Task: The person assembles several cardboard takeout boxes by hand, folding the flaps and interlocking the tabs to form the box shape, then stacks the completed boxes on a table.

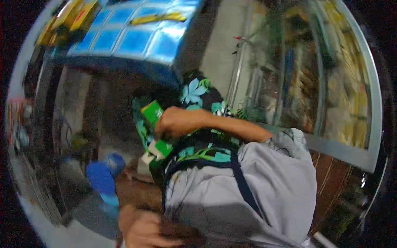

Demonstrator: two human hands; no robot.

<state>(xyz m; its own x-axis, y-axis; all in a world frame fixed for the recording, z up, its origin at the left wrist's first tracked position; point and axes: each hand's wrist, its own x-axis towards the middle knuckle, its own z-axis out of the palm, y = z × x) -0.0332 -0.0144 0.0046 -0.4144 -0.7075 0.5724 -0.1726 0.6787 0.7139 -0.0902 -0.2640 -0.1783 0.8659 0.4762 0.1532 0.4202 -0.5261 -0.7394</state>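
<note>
My right hand (173, 122) reaches across my lap from the grey sleeve on the right, its fingers curled and blurred. It grips a green carton (151, 111), which sticks out beyond the fingers. Just below the hand, a green and white carton piece (162, 149) with pale flaps shows against the cloth; whether it belongs to the same carton I cannot tell. Low in the view, my left hand (142, 229) is near my body, smeared by motion. Its grip is unclear, and nothing can be made out in it.
Dark floral cloth (194, 93) covers my lap. Ahead stands a table with a shiny blue tiled-pattern cover (132, 41), bearing a yellow tool-like object (159, 18) and yellow boxes (82, 16). A glass-fronted cabinet (289, 82) is at right. Blue footwear-like shapes (101, 177) lie lower left.
</note>
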